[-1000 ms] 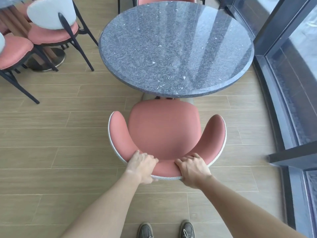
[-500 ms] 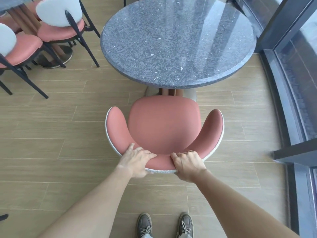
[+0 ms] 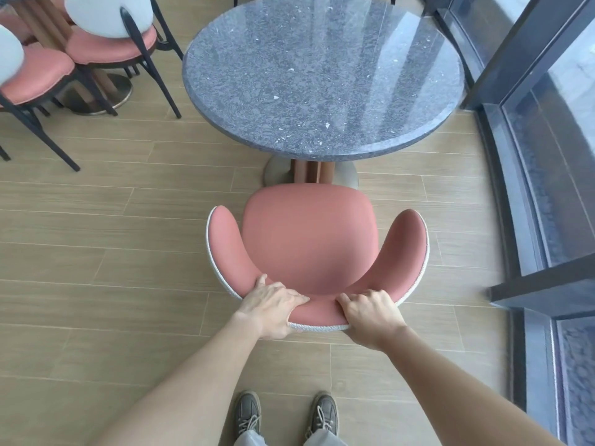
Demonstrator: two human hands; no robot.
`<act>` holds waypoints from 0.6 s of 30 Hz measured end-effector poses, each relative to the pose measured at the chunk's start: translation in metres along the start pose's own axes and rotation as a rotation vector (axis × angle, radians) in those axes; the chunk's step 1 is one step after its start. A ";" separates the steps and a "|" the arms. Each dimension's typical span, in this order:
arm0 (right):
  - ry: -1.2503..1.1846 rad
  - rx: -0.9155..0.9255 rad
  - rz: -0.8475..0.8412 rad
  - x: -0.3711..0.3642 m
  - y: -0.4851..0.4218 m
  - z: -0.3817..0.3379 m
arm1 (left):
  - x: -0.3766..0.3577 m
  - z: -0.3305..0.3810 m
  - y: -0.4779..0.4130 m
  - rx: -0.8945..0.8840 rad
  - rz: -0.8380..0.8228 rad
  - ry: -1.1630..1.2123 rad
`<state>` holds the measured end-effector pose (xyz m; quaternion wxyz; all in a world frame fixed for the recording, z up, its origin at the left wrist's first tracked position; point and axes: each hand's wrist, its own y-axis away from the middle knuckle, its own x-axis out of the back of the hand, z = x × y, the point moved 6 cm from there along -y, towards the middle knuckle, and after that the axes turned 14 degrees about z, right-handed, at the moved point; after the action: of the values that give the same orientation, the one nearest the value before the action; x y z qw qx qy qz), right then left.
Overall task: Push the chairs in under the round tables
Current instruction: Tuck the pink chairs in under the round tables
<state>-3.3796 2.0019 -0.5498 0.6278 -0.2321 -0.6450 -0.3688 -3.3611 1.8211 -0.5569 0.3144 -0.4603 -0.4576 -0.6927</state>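
Both the left hand [image 3: 273, 304] and right hand [image 3: 370, 313] grasped the curved back rim of the pink upholstered chair with white woven edging [image 3: 309, 239]. The chair stood on the wood-plank floor [image 3: 96, 284], its seat front near the round grey speckled stone table's [image 3: 322, 72] pedestal base [image 3: 280, 170], not under the top.

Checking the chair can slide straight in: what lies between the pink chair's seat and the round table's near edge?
In the head view, only a metal base and wooden column show between the chair and the table; nothing else.
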 end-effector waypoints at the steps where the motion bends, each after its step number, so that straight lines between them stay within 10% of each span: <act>1: -0.002 -0.006 -0.006 -0.001 0.002 0.001 | -0.001 0.001 -0.001 -0.004 -0.002 0.003; 18: -0.066 -0.081 0.008 0.003 0.015 0.011 | 0.003 0.016 -0.006 -0.057 0.062 0.044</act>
<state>-3.3757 2.0196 -0.5435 0.5979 -0.2719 -0.6488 -0.3842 -3.3618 1.8379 -0.5534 0.3326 -0.4676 -0.4161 -0.7054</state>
